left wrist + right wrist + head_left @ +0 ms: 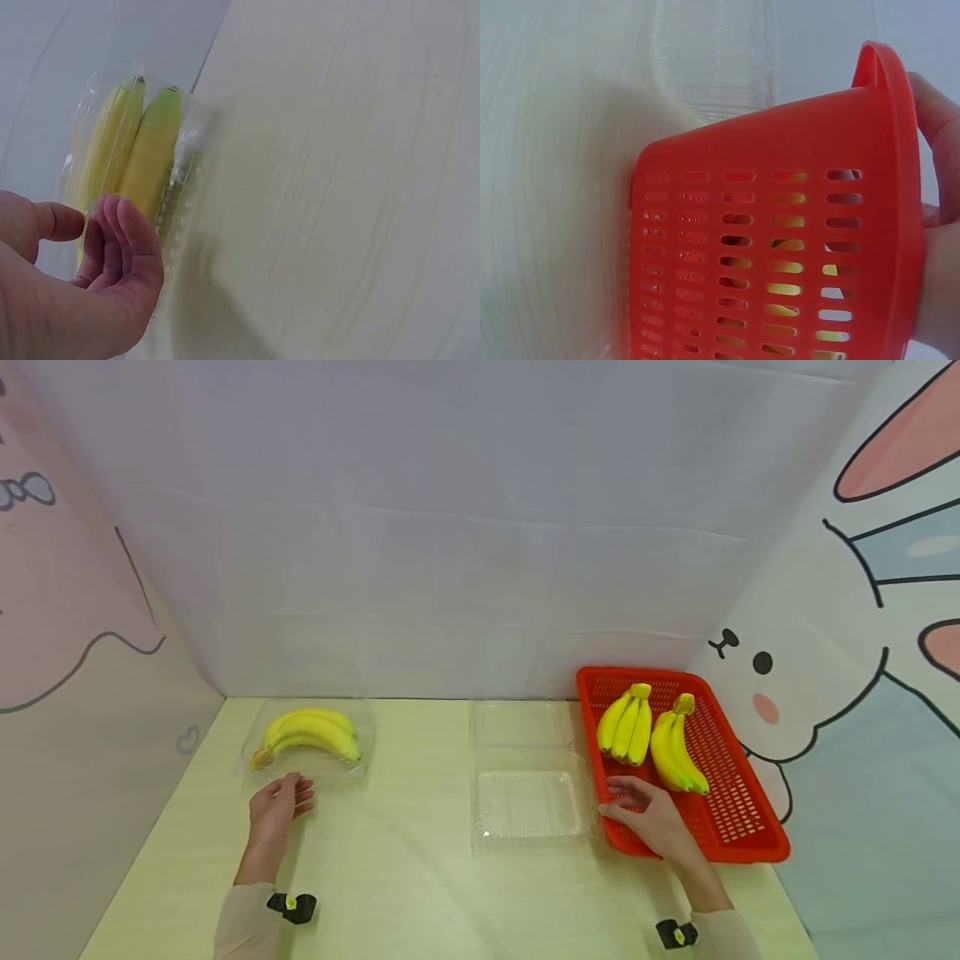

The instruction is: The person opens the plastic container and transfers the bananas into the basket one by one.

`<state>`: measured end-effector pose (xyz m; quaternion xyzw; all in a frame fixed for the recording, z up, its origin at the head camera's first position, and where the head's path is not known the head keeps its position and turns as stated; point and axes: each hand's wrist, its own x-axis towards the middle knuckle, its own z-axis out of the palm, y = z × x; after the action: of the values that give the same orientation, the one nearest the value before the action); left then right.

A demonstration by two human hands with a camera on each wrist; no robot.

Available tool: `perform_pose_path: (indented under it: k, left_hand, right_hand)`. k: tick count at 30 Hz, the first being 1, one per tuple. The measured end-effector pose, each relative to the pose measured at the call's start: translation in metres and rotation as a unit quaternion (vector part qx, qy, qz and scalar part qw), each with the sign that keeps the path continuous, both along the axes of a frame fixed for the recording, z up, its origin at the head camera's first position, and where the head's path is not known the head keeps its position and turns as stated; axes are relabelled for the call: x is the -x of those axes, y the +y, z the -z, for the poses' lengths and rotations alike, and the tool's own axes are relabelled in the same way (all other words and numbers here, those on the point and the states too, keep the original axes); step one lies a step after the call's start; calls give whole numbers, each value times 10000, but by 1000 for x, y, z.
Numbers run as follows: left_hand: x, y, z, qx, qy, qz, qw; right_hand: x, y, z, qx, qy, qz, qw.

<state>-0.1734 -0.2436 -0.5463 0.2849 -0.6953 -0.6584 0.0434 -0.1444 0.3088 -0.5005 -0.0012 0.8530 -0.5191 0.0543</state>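
A bunch of yellow bananas [311, 731] lies in a clear plastic clamshell box [364, 714] at the far left. My left hand [279, 810] is at the near side of this box, fingers loosely bent with nothing between them. In the left wrist view the fingertips overlap the box's near end. At the right, a red plastic basket [757, 806] holds two banana bunches: one bunch [626, 724] at its back left, another bunch [678, 747] beside it. Over the basket's near left part is my right hand [652, 818], thumb and fingers apart, holding nothing, partly hidden by the rim in the right wrist view.
Left of the basket, a second clear clamshell box [534, 802] lies unfolded with its lid [521, 725] toward the back wall. A white cloth wall [450, 568] closes the back of the pale wooden table [420, 877]; printed cloths stand at both sides.
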Motion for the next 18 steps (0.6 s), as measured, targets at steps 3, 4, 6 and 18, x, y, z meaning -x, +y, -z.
perform_pose_path:
  k: [3, 4, 6, 18]
  left_hand:
    - [0, 0, 0, -19, 6, 21, 10000]
    - [-1, 1, -1, -17, 1, 28, 10000]
    - [-1, 2, -1, -24, -8, 41, 10000]
    - [-1, 11, -1, -66, 34, 151, 9999]
  right_hand:
    - [0, 0, 0, -23, 5, 4, 10000]
    - [0, 0, 0, -31, 2, 10, 10000]
    - [0, 0, 0, -49, -12, 13, 10000]
    - [0, 1, 1, -50, 43, -59, 10000]
